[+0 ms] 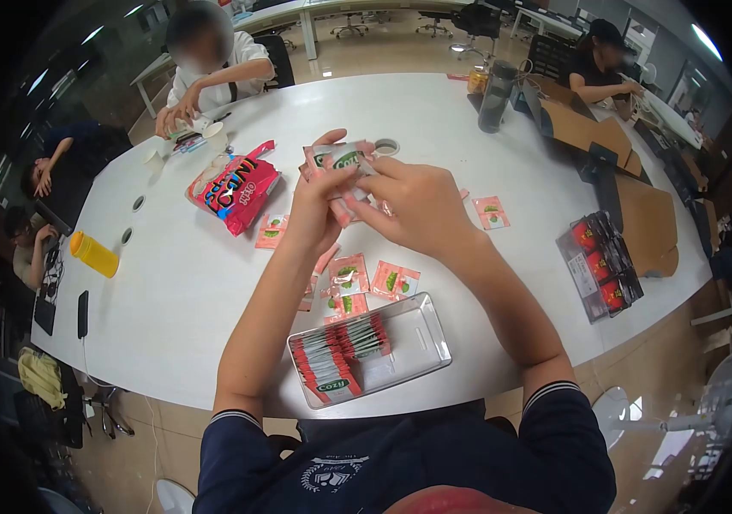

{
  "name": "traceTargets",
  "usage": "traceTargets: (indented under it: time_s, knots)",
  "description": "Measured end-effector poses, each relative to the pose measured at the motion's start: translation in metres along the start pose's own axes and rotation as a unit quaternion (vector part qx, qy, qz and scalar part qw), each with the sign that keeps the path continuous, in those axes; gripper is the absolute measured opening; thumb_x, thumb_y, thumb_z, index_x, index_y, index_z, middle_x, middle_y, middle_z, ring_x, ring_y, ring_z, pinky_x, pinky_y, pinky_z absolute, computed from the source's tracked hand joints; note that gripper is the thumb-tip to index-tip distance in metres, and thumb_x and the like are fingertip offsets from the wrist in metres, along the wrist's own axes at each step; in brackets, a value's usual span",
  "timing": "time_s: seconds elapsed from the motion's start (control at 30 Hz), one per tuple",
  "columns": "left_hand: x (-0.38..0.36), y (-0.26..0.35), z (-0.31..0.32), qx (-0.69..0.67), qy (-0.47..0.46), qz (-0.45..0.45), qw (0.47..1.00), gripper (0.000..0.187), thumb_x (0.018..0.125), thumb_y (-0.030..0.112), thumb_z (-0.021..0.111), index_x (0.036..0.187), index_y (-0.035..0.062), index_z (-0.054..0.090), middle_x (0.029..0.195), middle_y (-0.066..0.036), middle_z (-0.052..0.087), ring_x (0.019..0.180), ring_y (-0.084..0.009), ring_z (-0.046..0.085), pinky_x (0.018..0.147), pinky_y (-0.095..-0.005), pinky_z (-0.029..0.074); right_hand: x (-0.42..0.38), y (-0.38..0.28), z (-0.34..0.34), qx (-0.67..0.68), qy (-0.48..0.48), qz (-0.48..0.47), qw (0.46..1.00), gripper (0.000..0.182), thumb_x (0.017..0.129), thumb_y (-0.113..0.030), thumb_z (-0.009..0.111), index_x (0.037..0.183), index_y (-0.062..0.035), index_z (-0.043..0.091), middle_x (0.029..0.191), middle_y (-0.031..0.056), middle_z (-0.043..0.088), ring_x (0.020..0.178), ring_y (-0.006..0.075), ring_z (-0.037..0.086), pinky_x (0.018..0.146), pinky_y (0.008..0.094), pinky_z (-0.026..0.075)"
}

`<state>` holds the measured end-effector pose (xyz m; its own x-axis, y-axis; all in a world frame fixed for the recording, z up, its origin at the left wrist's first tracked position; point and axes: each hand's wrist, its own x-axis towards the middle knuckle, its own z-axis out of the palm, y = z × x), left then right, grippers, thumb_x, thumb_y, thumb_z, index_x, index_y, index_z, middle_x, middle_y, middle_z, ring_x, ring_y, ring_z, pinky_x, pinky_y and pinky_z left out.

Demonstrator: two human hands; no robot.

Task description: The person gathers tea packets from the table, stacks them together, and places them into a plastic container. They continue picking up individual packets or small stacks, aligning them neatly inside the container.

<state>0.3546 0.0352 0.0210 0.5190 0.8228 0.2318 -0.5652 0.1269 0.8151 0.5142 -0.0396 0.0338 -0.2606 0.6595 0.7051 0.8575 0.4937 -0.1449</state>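
My left hand [321,193] is closed around a few pink and white sachets [349,160], one marked "Cozy". Touching the same sachets from the right is my right hand [409,206], its fingers bent and pressed on them. Several pink sachets with green prints [347,274] lie on the white table below my hands, and another sachet [491,212] lies to the right. Near the front edge a clear tray [421,343] holds two rows of upright sachets [325,364] in its left part; its right part holds none.
A pink snack bag [233,190] lies left of my hands, with a yellow bottle [94,254] farther left. To the right are a pack of red and black items [599,267], a dark bottle [496,96] and opened cardboard [647,223]. Other people sit around the table.
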Motion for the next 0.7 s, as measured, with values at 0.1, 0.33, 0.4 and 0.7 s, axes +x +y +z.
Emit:
traceTargets:
  time_s: [0.1, 0.33, 0.4, 0.7]
  knots:
    - [0.007, -0.002, -0.017, -0.04, -0.01, -0.013, 0.999, 0.064, 0.09, 0.0, 0.053, 0.152, 0.0061, 0.038, 0.131, -0.02, 0.062, 0.121, -0.0309, 0.066, 0.097, -0.046, 0.063, 0.002, 0.004, -0.006, 0.069, -0.002, -0.003, 0.998, 0.014, 0.086, -0.016, 0.079, 0.096, -0.0071, 0.079, 0.105, 0.0077, 0.073, 0.08, 0.0241, 0.074, 0.07, 0.0351, 0.057]
    - [0.005, 0.003, -0.018, -0.061, -0.017, -0.016, 0.998, 0.054, 0.098, 0.012, 0.051, 0.15, 0.0072, 0.042, 0.125, -0.015, 0.061, 0.119, -0.0276, 0.067, 0.097, -0.0446, 0.063, 0.012, 0.029, -0.049, 0.472, -0.126, 0.235, 0.841, 0.041, 0.092, -0.008, 0.079, 0.127, -0.0033, 0.06, 0.082, 0.0018, 0.069, 0.08, 0.0055, 0.068, 0.065, 0.0206, 0.05]
    - [0.003, 0.004, -0.01, -0.057, -0.035, -0.032, 0.997, 0.051, 0.101, 0.016, 0.054, 0.15, 0.0073, 0.043, 0.124, -0.013, 0.061, 0.118, -0.0252, 0.067, 0.096, -0.0436, 0.063, 0.01, 0.029, -0.05, 0.477, -0.13, 0.253, 0.832, 0.039, 0.09, -0.008, 0.08, 0.123, -0.0013, 0.06, 0.079, 0.0004, 0.068, 0.075, 0.005, 0.067, 0.062, 0.0185, 0.047]
    - [0.003, -0.012, -0.008, 0.127, -0.093, 0.061, 0.986, 0.065, 0.096, 0.013, 0.074, 0.152, 0.0066, 0.041, 0.135, -0.011, 0.059, 0.067, -0.0079, 0.063, 0.045, -0.0215, 0.047, 0.009, 0.017, -0.045, 0.276, -0.096, 0.315, 0.903, 0.03, 0.089, -0.008, 0.078, 0.113, 0.0058, 0.066, 0.082, 0.0066, 0.072, 0.072, 0.0086, 0.068, 0.061, 0.0243, 0.053]
